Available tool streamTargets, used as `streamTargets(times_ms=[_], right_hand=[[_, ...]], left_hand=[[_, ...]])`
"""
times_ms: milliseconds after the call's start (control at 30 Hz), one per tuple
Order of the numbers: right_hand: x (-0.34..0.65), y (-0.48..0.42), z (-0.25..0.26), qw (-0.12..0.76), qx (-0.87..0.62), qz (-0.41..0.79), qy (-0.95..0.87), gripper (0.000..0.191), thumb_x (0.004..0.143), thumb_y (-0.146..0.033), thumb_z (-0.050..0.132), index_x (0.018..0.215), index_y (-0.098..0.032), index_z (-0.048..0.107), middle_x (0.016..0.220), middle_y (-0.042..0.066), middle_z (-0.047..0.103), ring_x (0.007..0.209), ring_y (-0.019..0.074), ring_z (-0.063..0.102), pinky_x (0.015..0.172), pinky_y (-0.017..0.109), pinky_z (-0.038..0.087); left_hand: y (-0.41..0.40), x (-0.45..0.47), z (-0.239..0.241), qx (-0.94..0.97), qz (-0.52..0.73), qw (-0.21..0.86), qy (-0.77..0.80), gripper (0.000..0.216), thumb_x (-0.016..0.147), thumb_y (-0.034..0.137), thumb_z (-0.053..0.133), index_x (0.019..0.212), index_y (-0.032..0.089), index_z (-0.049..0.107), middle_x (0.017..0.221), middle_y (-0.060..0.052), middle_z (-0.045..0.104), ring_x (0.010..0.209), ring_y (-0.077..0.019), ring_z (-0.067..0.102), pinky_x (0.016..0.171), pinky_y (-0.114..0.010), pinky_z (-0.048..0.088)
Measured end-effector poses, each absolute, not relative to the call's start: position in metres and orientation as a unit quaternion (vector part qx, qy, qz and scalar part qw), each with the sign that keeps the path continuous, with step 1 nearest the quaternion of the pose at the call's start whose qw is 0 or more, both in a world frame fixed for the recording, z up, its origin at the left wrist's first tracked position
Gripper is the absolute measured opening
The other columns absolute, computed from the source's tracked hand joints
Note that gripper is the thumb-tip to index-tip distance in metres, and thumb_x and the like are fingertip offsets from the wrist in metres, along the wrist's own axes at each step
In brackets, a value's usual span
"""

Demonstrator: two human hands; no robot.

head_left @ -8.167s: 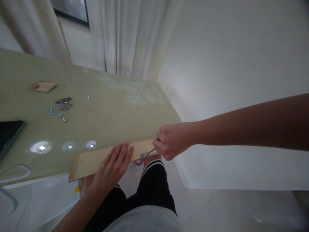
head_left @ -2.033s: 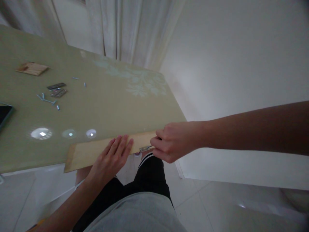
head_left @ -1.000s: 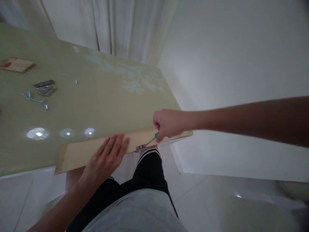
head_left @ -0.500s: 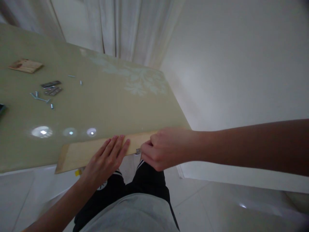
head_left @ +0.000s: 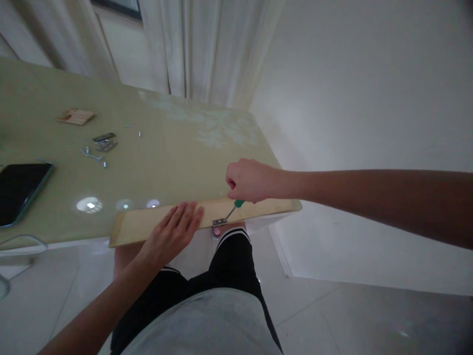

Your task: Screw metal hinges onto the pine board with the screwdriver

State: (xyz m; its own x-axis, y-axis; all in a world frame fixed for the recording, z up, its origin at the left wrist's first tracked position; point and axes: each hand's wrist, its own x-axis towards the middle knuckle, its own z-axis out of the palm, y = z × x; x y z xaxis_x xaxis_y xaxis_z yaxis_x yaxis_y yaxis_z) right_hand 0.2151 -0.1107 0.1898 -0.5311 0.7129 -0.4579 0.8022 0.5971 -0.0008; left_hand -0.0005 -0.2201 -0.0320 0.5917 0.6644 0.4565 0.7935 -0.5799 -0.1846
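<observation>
A long pale wooden board (head_left: 142, 226) lies along the near edge of the table. My left hand (head_left: 176, 227) rests flat on it, fingers stretched out. Close to the board's near edge sits a small metal hinge (head_left: 219, 223). My right hand (head_left: 251, 181) is closed around a screwdriver (head_left: 238, 203) with a green handle, most of it hidden in the fist. The tilted shaft runs down to the right end of the hinge, where the tip meets it. Whether a screw is under the tip is too small to tell.
On the greenish table (head_left: 177, 162) lie several metal hinges (head_left: 105, 143), several screws (head_left: 90, 155) and a small wooden piece (head_left: 76, 116). A dark phone or tablet (head_left: 24, 190) is at the left, with a cable (head_left: 25, 237) below it. A white wall (head_left: 354, 123) stands at the right.
My right hand has risen off the board's edge, uncovering the hinge and showing the screwdriver. My left hand stays on the board. The view has shifted left, bringing the phone or tablet further in.
</observation>
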Motion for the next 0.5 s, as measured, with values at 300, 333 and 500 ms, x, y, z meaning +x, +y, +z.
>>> streamTargets(times_ms=[300, 333, 500], right_hand=[[0.203, -0.154, 0.157, -0.128, 0.475, 0.101, 0.865, 0.035, 0.1, -0.052, 0.06, 0.093, -0.02, 0.071, 0.083, 0.007, 0.076, 0.068, 0.0188, 0.066, 0.061, 0.028, 0.037], [0.204, -0.159, 0.15, -0.196, 0.475, 0.101, 0.852, 0.036, 0.101, -0.053, 0.057, 0.091, -0.021, 0.069, 0.081, 0.005, 0.075, 0.065, 0.0166, 0.064, 0.059, 0.028, 0.035], [0.218, -0.183, 0.107, -0.532, 0.463, -0.031, 0.708, 0.037, 0.106, -0.037, 0.053, 0.073, -0.02, 0.056, 0.064, 0.0, 0.063, 0.058, 0.011, 0.058, 0.059, 0.025, 0.04]], left_hand=[[-0.21, -0.012, -0.033, -0.878, -0.189, 0.175, -0.403, 0.047, 0.101, 0.021, 0.054, 0.147, 0.018, 0.059, 0.147, -0.014, 0.065, 0.13, -0.0314, 0.067, 0.109, -0.046, 0.055], [-0.208, -0.014, -0.033, -0.878, -0.197, 0.168, -0.403, 0.046, 0.101, 0.023, 0.056, 0.147, 0.019, 0.06, 0.146, -0.013, 0.067, 0.128, -0.0305, 0.068, 0.109, -0.044, 0.056], [-0.203, -0.017, -0.032, -0.868, -0.229, 0.168, -0.408, 0.044, 0.101, 0.028, 0.056, 0.144, 0.02, 0.063, 0.141, -0.009, 0.071, 0.12, -0.0292, 0.073, 0.098, -0.041, 0.06]])
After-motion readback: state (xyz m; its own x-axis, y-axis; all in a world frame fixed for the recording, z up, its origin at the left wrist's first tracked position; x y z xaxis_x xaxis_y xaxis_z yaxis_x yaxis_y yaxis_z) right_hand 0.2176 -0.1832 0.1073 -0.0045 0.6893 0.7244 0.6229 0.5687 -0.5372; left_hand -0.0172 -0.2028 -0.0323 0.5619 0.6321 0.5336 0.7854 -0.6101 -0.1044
